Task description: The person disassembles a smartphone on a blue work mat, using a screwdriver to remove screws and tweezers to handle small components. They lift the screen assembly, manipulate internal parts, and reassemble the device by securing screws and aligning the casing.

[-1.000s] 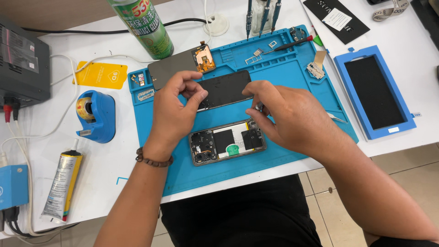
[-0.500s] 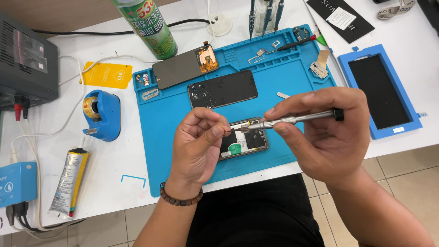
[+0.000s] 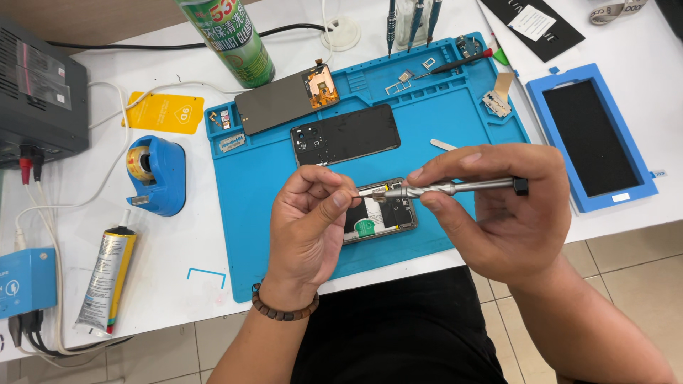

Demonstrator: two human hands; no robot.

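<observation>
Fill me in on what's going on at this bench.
A person is working on an opened phone lying on a blue mat. The right hand holds a metal screwdriver level, its tip at the left hand's fingertips, just above the phone. A dark back cover and a grey screen panel lie farther up the mat.

Bright, even overhead light fills the view. Shadows stay soft and short. Focus is sharp throughout, with slight wide-angle stretch at edges.
</observation>
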